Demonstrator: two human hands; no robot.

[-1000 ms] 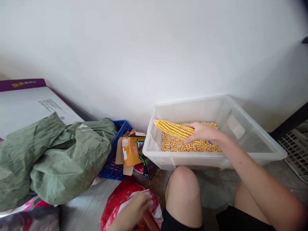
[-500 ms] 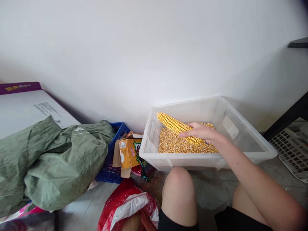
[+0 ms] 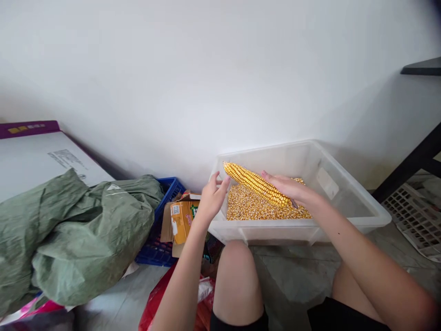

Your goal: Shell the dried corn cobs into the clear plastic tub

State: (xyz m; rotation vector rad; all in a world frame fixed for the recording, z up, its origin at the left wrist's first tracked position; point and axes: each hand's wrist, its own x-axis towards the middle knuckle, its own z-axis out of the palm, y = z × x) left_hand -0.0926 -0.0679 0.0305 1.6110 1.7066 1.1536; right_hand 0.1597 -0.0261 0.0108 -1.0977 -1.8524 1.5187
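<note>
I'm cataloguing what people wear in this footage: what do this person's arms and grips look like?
The bare left grip and bare right grip show no gloves, rings or wristbands. The left forearm and right forearm have no visible sleeves; one small spot marks the right.

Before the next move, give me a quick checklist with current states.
1. Tapered yellow ear of corn supported by the right hand: ok.
2. Ear above the translucent white plastic bin: ok, tip raised.
3. Bin open: ok, no lid on; loose yellow kernels inside.
4. Left hand free: ok, nothing visible in it.
5. Left hand touching the ear's tip: cannot tell.
6. Red plastic bag fully visible: not ok, left forearm crosses it.
</note>
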